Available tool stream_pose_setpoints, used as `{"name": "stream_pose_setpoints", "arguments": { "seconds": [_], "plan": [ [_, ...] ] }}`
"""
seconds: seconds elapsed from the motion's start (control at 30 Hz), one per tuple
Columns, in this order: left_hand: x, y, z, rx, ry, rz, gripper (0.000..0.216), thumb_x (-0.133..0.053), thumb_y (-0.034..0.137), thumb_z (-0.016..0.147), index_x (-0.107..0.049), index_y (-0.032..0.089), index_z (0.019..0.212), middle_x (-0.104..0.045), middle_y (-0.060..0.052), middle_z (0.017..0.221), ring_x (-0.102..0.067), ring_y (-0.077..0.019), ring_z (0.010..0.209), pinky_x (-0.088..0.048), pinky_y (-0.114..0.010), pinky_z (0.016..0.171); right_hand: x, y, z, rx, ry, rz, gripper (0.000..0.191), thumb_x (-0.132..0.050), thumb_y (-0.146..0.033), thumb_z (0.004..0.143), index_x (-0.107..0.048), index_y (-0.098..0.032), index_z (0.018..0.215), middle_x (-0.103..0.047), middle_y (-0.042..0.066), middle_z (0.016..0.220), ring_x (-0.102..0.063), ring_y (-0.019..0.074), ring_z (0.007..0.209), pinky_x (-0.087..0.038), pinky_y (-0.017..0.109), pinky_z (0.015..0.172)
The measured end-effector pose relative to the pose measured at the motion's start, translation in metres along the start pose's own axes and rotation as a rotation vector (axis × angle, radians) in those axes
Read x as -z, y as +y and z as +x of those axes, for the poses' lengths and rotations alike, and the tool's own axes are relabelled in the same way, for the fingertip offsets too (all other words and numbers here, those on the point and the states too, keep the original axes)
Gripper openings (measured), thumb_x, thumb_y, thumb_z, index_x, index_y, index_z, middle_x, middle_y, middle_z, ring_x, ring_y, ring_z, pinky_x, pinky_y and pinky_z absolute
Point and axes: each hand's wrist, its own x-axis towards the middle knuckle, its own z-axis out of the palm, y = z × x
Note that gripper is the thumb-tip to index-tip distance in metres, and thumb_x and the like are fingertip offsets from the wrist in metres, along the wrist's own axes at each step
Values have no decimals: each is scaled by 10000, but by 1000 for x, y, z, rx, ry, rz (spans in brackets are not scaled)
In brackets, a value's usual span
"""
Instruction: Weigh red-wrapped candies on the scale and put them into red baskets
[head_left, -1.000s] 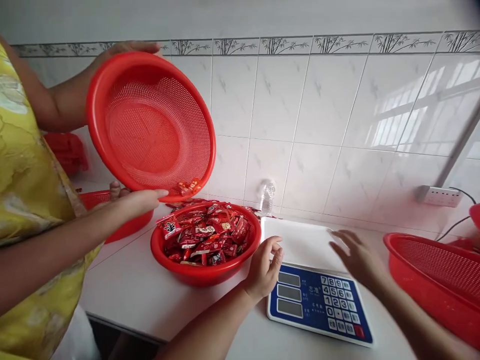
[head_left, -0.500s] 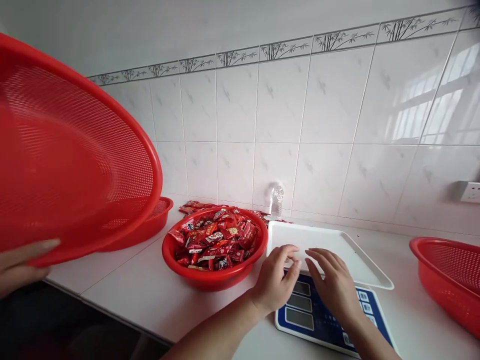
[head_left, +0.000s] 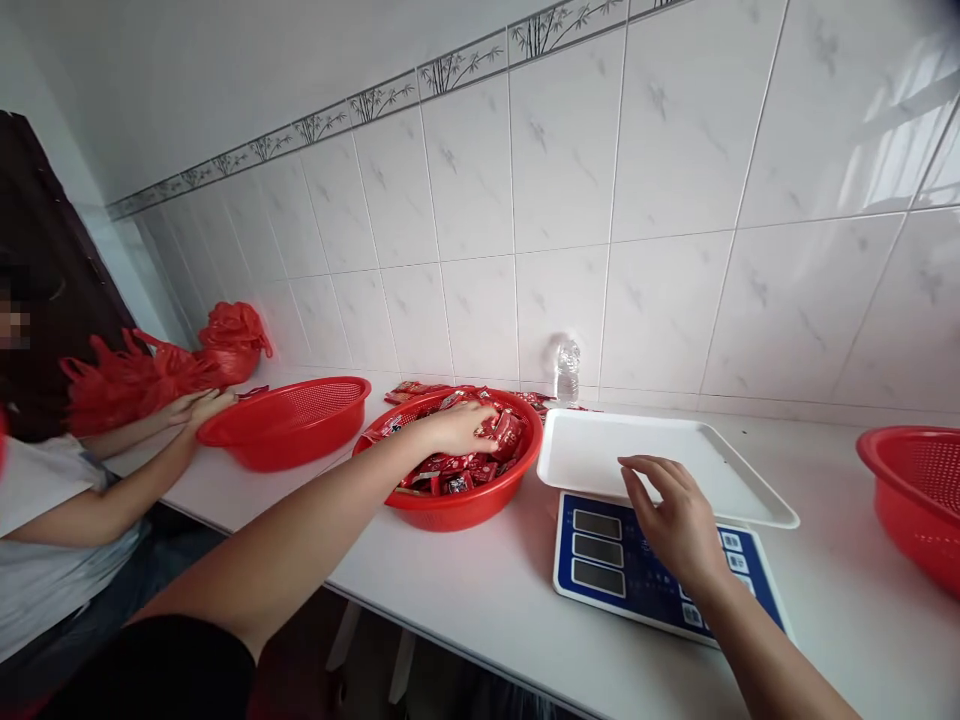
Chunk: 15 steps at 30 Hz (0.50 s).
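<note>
My left hand (head_left: 459, 428) reaches into a red plastic basket (head_left: 442, 517) heaped with small red wrapped packets (head_left: 457, 470). Its fingers are apart and their tips touch the packets; I see none gripped. Over the blue keypad of a weighing scale (head_left: 600, 600), my right hand (head_left: 675, 515) hovers with loosely bent fingers, open and holding nothing. The scale's white tray (head_left: 667, 450) lies behind that hand, with nothing on it.
Another person's hands (head_left: 199, 408) are by a second red basket (head_left: 296, 440) at left. Red plastic bags (head_left: 150, 370) lie beyond. A clear bottle (head_left: 568, 370) and flat red packets (head_left: 412, 391) line the wall. Another red basket (head_left: 919, 500) stands at right.
My left hand has moved left from above the scale into the packet basket. The large basket raised at left is gone from view there, and the view has shifted left.
</note>
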Motion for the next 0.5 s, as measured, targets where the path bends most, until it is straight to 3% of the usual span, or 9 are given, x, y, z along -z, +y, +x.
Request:
{"name": "stream_pose_setpoints", "arguments": {
  "seconds": [0.07, 0.13, 0.2, 0.3, 0.4, 0.5],
  "plan": [
    [-6, -13, -2, 64, -126, 67, 748, -672, 544, 695, -443, 284, 1358, -384, -124, 1459, -388, -368, 1283, -362, -442, 964, -1, 1, 0, -9, -3, 7, 235, -449, -353, 929, -642, -228, 977, -688, 66, 960, -609, 228, 933, -495, 379, 769],
    [-12, -18, -6, 72, -148, 126, 755, -671, 503, 713, -394, 331, 1394, -335, -108, 1490, -331, -385, 1318, -337, -466, 977, -1, 1, 0, -17, -11, 12, 234, -450, -352, 930, -643, -228, 979, -689, 63, 962, -608, 227, 937, -495, 373, 763],
    [-14, -17, -9, 37, -122, 179, 706, -671, 378, 727, -410, 358, 1383, -394, -94, 1453, -372, -380, 1287, -345, -461, 961, -2, 0, 0, -19, -20, 13, 238, -448, -356, 931, -644, -229, 979, -690, 64, 961, -608, 229, 935, -495, 371, 756],
    [-12, -17, -10, -9, -83, 183, 575, -643, 230, 708, -556, 352, 1263, -583, -84, 1237, -556, -334, 1064, -407, -396, 858, -2, 0, -1, -23, -24, 14, 243, -443, -361, 933, -643, -229, 975, -692, 67, 955, -610, 233, 925, -494, 376, 751],
    [-7, -20, -7, 18, -29, 105, 385, -579, 205, 741, -668, 341, 1091, -666, -52, 984, -616, -262, 823, -422, -348, 767, -2, -1, -1, -32, -30, 26, 240, -446, -360, 932, -641, -228, 977, -694, 67, 950, -611, 233, 923, -495, 377, 752],
    [-3, -23, -3, 45, 19, 79, 296, -570, 221, 762, -694, 331, 1007, -678, -32, 914, -610, -231, 773, -418, -330, 751, -2, -2, -1, -37, -37, 38, 238, -452, -359, 930, -642, -224, 977, -696, 68, 948, -613, 233, 923, -499, 373, 746]
  ]
}}
